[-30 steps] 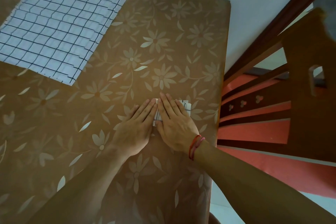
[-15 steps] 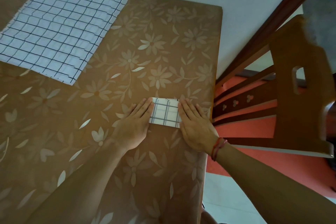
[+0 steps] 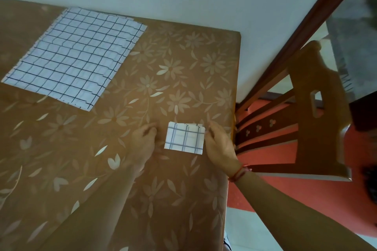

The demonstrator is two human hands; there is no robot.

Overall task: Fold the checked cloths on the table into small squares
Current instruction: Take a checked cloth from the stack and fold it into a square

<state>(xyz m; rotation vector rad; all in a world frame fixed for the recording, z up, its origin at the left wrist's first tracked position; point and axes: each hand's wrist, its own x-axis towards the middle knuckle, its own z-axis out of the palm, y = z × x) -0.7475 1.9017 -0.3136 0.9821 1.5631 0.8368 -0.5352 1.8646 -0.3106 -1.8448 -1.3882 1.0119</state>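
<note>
The folded checked cloth is lying as a small square near the tabletop's right edge. The left hand is resting just beside it, fingers loosely curled, holding nothing. The right hand is touching its right side; whether those fingers are pinching it, I cannot tell. The flat checked cloths are lying by the far edge.

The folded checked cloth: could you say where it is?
Head view: the folded cloth lies between left hand and right hand, by the table's right edge.
</note>
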